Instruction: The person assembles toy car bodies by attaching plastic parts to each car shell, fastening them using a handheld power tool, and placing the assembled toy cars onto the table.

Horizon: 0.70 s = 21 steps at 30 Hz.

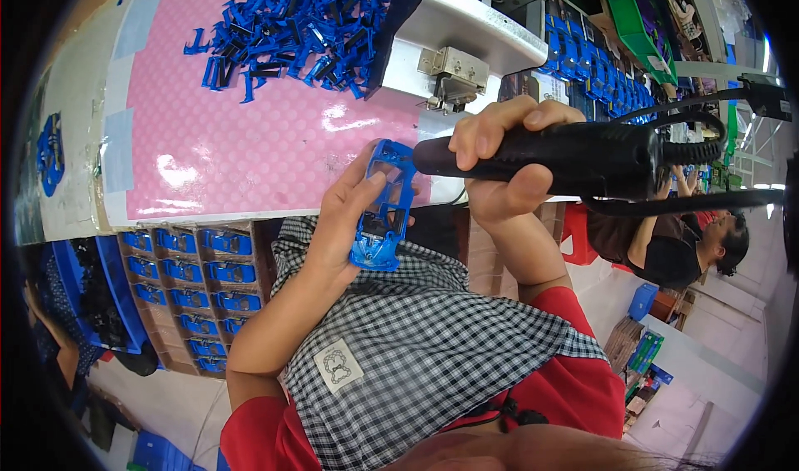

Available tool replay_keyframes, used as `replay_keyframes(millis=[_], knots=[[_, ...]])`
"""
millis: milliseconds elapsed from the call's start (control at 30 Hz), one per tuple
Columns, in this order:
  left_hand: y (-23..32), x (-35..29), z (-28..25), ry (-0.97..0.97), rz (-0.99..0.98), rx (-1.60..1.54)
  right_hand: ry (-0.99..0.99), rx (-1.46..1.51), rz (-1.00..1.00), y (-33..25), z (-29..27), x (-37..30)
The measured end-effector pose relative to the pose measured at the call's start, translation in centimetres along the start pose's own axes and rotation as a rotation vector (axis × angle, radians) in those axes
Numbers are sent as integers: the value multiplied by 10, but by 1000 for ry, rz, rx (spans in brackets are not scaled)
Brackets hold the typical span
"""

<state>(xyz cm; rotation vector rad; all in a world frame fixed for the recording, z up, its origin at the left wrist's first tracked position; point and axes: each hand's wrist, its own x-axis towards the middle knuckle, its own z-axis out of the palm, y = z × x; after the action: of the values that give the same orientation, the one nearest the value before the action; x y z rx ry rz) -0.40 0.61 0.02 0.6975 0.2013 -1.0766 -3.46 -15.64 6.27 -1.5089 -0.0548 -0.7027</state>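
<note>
My left hand (345,209) is closed round a blue plastic housing (383,242), an open frame with a dark piece inside. It is held up at the table's near edge. My right hand (503,155) wraps round a black electric screwdriver (574,159), which lies level with its cable running off to the right. The screwdriver's tip end meets the housing's upper right edge; whether the bit sits in a screw cannot be made out. Under the housing spreads a pink bubble-patterned mat (275,155).
A heap of small blue and black parts (308,34) covers the mat's far side. Beside it stands a metal machine (466,30). Rows of blue housings (595,67) lie to the right. A divided box (196,284) holds more housings below the table. Co-workers sit at both sides.
</note>
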Motion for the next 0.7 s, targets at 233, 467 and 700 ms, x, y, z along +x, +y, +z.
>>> replay_keyframes(millis=[233, 467, 700], knots=[[1, -1, 3, 39, -12, -28, -7, -47, 35, -5, -1, -2], [1, -1, 4, 10, -11, -16, -19, -58, 68, -7, -2, -5], [-1, 0, 2, 27, -4, -28, -24, 14, -37, -3, -10, -8]])
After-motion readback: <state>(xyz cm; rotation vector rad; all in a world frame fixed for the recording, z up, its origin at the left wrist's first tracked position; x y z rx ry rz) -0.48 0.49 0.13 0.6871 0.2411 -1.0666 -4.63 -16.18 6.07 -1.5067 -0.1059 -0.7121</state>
